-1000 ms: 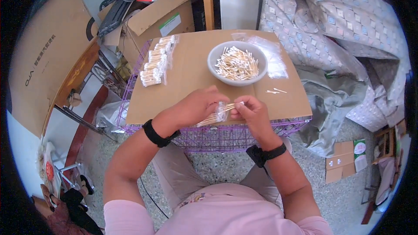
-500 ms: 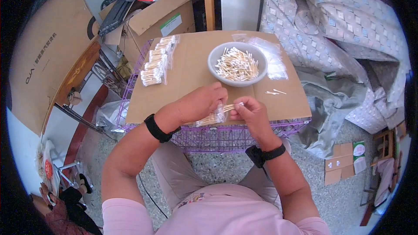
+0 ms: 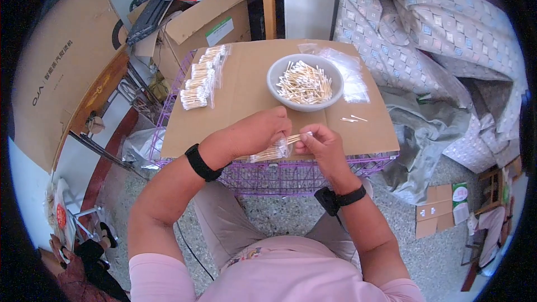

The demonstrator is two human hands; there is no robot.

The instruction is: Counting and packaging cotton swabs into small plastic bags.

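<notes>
Near the front edge of the cardboard-topped table, my left hand [image 3: 267, 127] is closed on a small clear plastic bag [image 3: 282, 149]. Wooden-stick cotton swabs [image 3: 269, 154] fill the bag. From the right, my right hand [image 3: 321, 142] pinches a few cotton swabs [image 3: 294, 138] by their ends, their other ends at the bag's mouth. Just beyond both hands stands a grey bowl [image 3: 274, 92] heaped with loose cotton swabs [image 3: 305, 82]. My left fingertips are partly hidden behind the hand.
Filled swab bags [image 3: 202, 81] lie in a row at the table's left. Empty clear bags [image 3: 352, 78] are piled right of the bowl, with several loose swabs [image 3: 353, 118] nearby. A purple wire cage [image 3: 268, 180] supports the cardboard [image 3: 246, 72]. Another person [image 3: 89, 268] is at lower left.
Almost nothing differs. Both hands keep their grip, with the left hand and bag shifted only very slightly.
</notes>
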